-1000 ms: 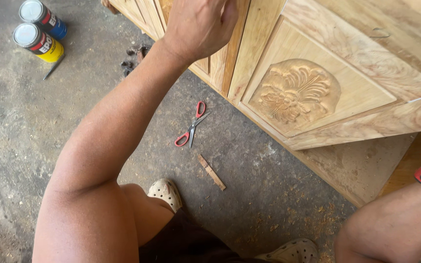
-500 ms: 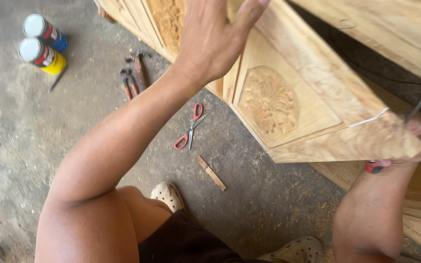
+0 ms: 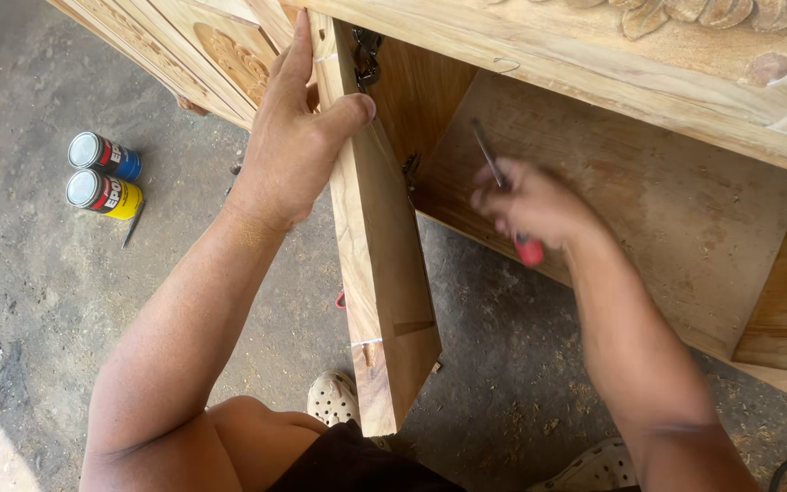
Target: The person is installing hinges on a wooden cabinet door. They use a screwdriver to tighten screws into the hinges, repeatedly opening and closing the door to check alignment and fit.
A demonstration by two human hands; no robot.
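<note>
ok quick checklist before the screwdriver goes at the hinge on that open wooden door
1. Door steadied: ok. The left hand grips the top edge of the open pale wooden cabinet door.
2. Tool in hand: ok. The right hand holds the red-handled screwdriver.
3. Tip seated on a screw: cannot tell, the hand is blurred.
4. Hinges reachable: ok. The dark metal hinge is exposed inside the cabinet opening.
5. Floor clutter: ok. The two round tins, one blue and one yellow, lie away from the feet.
</note>
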